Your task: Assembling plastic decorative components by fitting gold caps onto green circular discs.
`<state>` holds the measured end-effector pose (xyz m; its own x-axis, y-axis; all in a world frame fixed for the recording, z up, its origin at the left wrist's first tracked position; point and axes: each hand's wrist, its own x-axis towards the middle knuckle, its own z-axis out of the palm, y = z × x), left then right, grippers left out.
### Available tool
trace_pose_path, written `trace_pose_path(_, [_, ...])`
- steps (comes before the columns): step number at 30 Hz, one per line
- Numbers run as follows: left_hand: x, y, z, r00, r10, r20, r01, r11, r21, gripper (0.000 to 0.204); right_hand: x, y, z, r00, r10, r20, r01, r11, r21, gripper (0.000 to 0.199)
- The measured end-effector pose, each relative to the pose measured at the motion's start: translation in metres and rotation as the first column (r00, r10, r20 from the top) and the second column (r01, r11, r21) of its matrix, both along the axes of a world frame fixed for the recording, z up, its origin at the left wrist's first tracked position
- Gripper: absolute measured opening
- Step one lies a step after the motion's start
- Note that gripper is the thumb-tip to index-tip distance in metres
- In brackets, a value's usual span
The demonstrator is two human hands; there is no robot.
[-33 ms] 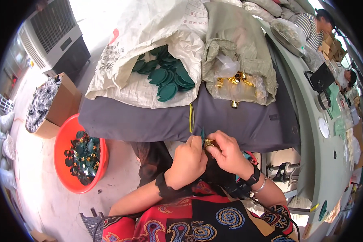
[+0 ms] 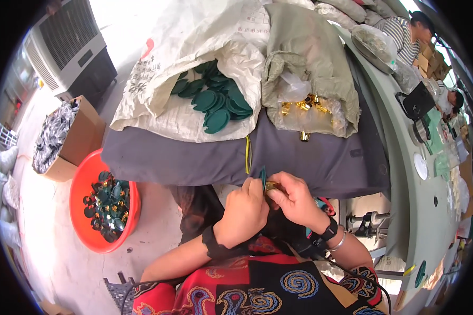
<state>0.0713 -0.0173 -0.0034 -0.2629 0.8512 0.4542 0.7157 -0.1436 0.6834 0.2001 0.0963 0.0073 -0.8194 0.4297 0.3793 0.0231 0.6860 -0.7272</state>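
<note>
My left hand is closed on a dark green disc, seen nearly edge-on at the fingertips. Fingers and thumb of my right hand pinch a small gold-coloured fitting against the disc's right side; how the two join is hidden by the fingers. Beyond my hands, a white woven sack lies with its mouth toward me, spilling green discs. To its right, a grey-green sack holds more shiny gold fittings in clear plastic.
A red-orange basin on the floor at left holds green discs with gold parts. Behind it are a cardboard box of grey strips and an air cooler. Along the right curves a pale green table; other people sit farther along it.
The green disc has tilted slightly, showing more of its face. Both hands stay close together in nearly the same place.
</note>
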Motion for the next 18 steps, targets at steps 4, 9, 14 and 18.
trace_pose_path(4, [-0.005, -0.004, 0.006, 0.985, 0.022, -0.168, -0.019, 1.0, 0.017, 0.028, -0.01, -0.003, -0.005, 0.995, 0.092, -0.045, -0.092, 0.609, -0.788, 0.017])
trace_pose_path(9, [-0.058, -0.027, 0.009, 0.917, 0.123, 0.38, -0.105, 0.992, -0.069, 0.012, -0.019, 0.003, 0.007, 0.999, -0.024, 0.026, 0.034, 0.89, -0.455, 0.024])
trace_pose_path(14, [-0.169, -0.111, -0.007, 0.505, 0.449, 0.737, -0.544, 0.829, -0.132, 0.02, -0.005, 0.065, 0.009, 0.875, -0.468, 0.123, 0.414, 0.856, 0.311, 0.045])
trace_pose_path(18, [-0.272, -0.191, -0.024, 0.306, 0.66, 0.686, -0.731, 0.625, -0.274, 0.033, 0.003, 0.109, -0.018, 0.783, -0.552, 0.287, 0.341, 0.766, 0.544, 0.046])
